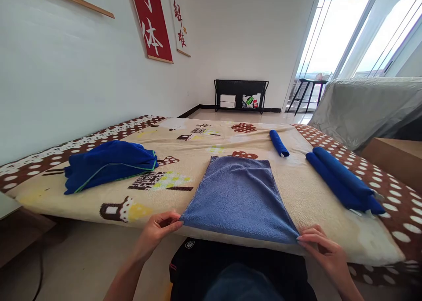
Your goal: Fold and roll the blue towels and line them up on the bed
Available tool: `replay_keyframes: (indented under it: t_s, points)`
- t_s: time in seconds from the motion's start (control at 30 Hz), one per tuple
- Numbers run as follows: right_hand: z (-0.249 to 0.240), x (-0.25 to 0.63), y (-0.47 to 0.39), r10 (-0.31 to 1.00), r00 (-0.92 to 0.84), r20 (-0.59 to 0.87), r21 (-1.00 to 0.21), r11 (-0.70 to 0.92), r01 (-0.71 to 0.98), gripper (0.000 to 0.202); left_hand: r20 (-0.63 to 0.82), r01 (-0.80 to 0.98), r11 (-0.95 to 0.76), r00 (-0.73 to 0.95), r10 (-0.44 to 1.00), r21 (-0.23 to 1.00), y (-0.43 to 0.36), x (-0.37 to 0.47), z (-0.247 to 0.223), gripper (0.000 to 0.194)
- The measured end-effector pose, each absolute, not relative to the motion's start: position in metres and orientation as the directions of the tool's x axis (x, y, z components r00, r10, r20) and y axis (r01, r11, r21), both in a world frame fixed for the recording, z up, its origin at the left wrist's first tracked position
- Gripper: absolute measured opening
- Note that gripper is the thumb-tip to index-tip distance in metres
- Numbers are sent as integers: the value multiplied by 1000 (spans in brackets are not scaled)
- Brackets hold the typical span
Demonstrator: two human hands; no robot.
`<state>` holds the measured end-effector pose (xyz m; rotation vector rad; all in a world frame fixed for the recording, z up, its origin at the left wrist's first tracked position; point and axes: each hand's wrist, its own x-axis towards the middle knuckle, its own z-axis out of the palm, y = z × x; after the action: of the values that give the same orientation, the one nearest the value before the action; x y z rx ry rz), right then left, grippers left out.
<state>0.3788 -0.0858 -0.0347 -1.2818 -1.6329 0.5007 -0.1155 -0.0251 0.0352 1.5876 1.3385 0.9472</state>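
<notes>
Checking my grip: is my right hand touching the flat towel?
Touching: the head view shows your right hand pinching the flat towel at its near right corner.

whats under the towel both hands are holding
The towel lies on the cream blanket, whose brown print shows just past the towel's far edge. Any pattern directly beneath is covered and cannot be seen.

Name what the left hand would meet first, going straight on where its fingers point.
The left hand would likely run first into the greyish-blue rectangular plush cloth, whose near left corner it pinches; depth is hard to judge.
</notes>
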Motion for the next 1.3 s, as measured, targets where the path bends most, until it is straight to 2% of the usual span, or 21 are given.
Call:
replay_keyframes:
  t_s: [0.23,0.3,0.47,0.67,0.77,0.87,0.93,1.0,1.07,1.1,1.17,1.23,1.3]
  points:
    - [-50,380,-94,895,-23,446,-698,364,616,12,-53,500,-61,212,976,864,-28,-120,19,29]
    - [-46,377,-92,916,-13,401,-707,318,631,17,-67,513,-71,244,967,855,-27,-118,24,28]
    - [-43,363,-83,931,157,329,-749,156,644,37,-127,493,-8,240,963,870,-23,-101,28,38]
    - [-48,370,-87,945,138,298,-759,146,635,33,-154,516,10,239,959,857,-27,-104,14,44]
    - [-34,370,-80,934,122,337,-710,167,684,33,-96,496,-4,175,980,868,-26,-111,22,36]
    - [-1,354,-52,865,146,481,-564,178,806,34,81,506,-91,42,996,858,-7,-96,46,39]
    - [28,335,-26,835,88,544,-396,163,904,33,194,546,-199,67,979,814,19,-71,63,41]
    - [57,318,-2,874,12,485,-247,124,961,30,266,589,-364,250,931,721,53,-38,75,40]
    - [81,305,19,906,-25,422,-166,104,981,31,288,657,-515,429,856,551,87,-7,77,39]
    - [89,301,28,921,-59,386,-158,129,979,32,258,691,-553,492,832,466,102,6,75,40]
    - [96,293,46,935,-177,308,-190,243,951,32,205,715,-578,545,813,394,130,24,67,44]
    - [91,282,69,922,-297,248,-234,355,905,33,174,735,-570,547,819,368,153,37,55,48]
    - [77,266,97,914,-342,216,-255,391,884,42,162,768,-546,523,837,335,173,49,44,52]
